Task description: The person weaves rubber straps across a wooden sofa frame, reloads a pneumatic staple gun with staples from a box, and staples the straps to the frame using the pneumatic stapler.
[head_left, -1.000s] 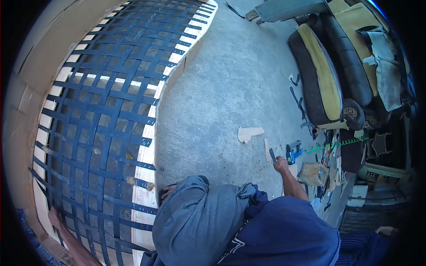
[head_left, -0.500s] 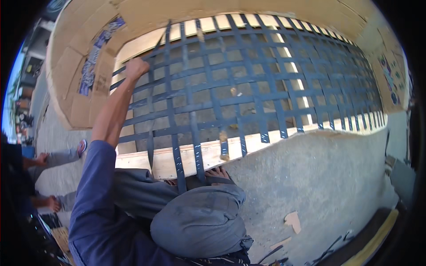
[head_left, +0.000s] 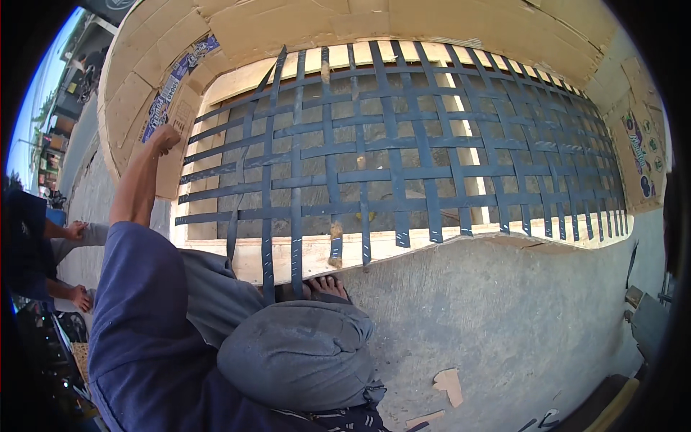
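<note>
My left hand is closed in a fist at the left end of a wooden frame, close to the inner side of a cardboard panel. What its fingers hold, if anything, is hidden. Dark elastic straps cross over and under each other in a grid across the frame. Staples show on many strap ends along the near rail and the left end. On the left, one lengthwise-crossing strap hangs down over the near rail. My right hand is out of view.
Cardboard walls surround the frame's back and both ends. My bent knee and foot are by the near rail. Cardboard scraps lie on the concrete floor. Another person sits at far left.
My left hand has moved left and slightly down, away from the straps toward the left cardboard panel. The head view has shifted, and the fist stays closed.
</note>
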The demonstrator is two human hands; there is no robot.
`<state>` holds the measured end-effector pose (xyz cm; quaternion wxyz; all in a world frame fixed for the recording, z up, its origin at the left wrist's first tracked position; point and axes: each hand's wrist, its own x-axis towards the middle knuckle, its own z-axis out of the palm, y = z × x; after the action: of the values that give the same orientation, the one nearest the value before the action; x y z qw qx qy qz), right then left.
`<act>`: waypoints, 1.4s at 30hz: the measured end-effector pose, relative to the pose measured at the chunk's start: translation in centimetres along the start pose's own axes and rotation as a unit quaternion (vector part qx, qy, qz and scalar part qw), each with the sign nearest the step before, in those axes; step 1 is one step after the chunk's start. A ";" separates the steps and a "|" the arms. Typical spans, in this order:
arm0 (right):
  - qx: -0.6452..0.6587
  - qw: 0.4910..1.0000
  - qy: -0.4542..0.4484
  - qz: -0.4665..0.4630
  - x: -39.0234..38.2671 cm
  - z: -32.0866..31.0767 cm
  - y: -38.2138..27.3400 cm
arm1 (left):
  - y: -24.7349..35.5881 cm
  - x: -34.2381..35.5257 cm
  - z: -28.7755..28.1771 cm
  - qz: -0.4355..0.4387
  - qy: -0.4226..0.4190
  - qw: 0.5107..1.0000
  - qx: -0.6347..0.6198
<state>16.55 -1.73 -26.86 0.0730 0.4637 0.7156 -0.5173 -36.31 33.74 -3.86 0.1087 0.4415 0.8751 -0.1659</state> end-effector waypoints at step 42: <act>0.147 0.974 0.172 0.015 20.4 -50.9 -25.9 | 27.7 12.0 7.2 -0.112 -0.060 0.645 -0.753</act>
<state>5.11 50.52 1.75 -0.1121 0.5623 0.6265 -0.5280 -20.61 55.22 -19.93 0.4365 0.0950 0.7325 0.5137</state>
